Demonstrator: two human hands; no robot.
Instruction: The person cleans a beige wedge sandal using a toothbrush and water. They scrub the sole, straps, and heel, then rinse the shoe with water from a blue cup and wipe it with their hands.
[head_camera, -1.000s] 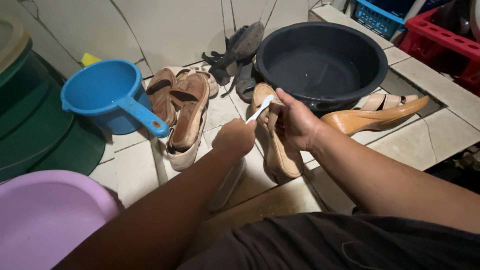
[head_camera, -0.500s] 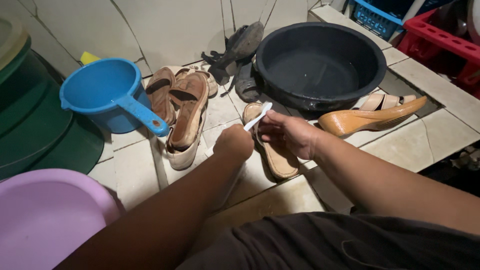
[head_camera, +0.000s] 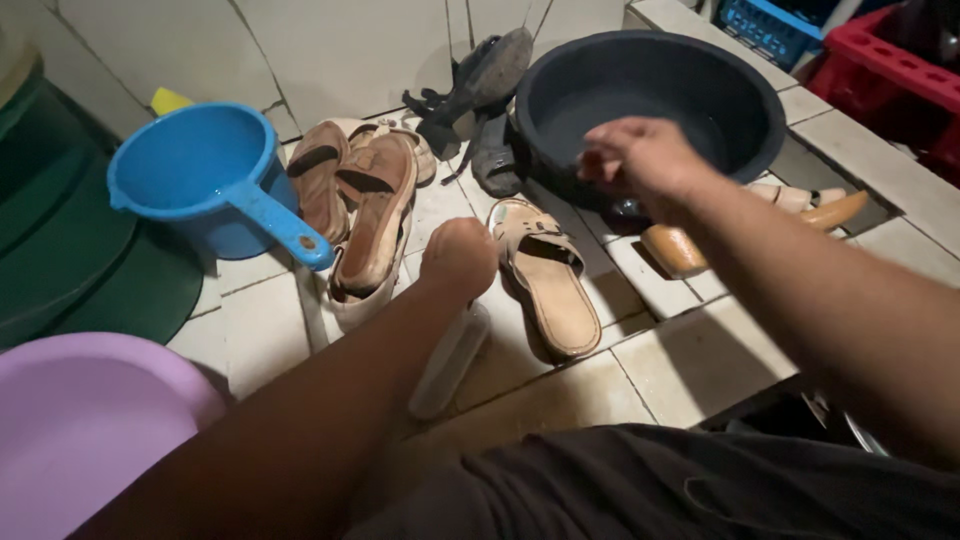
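Left grip (head_camera: 458, 258): I see a closed fist; what it holds I cannot tell.
Right grip (head_camera: 640, 155): loosely open, empty, lifted over the black basin (head_camera: 745, 85).
Tan sandal (head_camera: 545, 275): flat on the tiled floor (head_camera: 690, 360), just beside my left fist.

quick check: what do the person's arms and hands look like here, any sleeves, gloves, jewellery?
Both forearms are bare in the head view: no sleeves reach into frame, no gloves. The left hand and right hand show no rings, watch or bracelets that I can make out, though the right one is motion-blurred. The only clothing visible is dark fabric at the bottom edge, over the lap.
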